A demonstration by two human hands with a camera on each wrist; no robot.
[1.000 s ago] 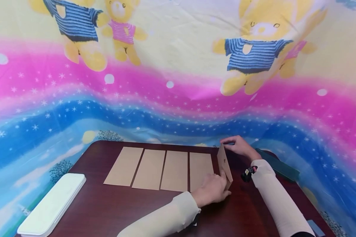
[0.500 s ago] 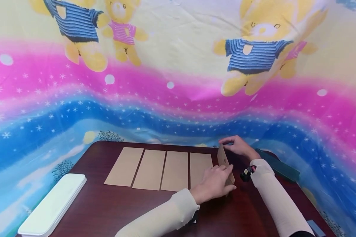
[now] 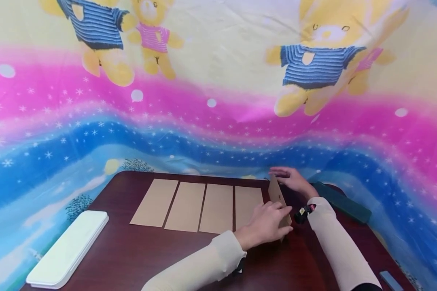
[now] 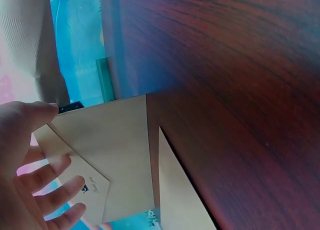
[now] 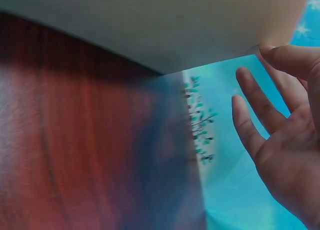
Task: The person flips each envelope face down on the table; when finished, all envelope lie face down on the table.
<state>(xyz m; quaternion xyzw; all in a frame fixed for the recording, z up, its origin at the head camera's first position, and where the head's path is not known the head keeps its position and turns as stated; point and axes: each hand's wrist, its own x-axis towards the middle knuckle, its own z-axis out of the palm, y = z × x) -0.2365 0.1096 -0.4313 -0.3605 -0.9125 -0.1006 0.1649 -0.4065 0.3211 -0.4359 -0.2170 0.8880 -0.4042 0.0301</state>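
A brown kraft-paper envelope (image 3: 275, 190) stands on its long edge on the dark wooden table, held between both hands. My left hand (image 3: 262, 226) pinches its near end, thumb at the edge and fingers over the flap side. Small dark print shows on the pointed flap (image 4: 92, 190) in the left wrist view. At the far top corner, my right hand (image 3: 293, 180) pinches the envelope between thumb and forefinger; its other fingers are spread off the paper in the right wrist view. Left of it, several flat brown envelopes (image 3: 216, 206) lie in a row, the nearest partly behind my left hand.
A white lidded case (image 3: 69, 246) lies at the table's left edge. On the right side are a dark green long object (image 3: 344, 204), behind the right forearm, and a small blue-grey item (image 3: 390, 279). A printed cloth (image 3: 204, 133) hangs behind the table.
My left hand has slid up and right, from the envelope's lower near side to its near upper corner. The right hand stays at the far corner. The head view has shifted slightly.
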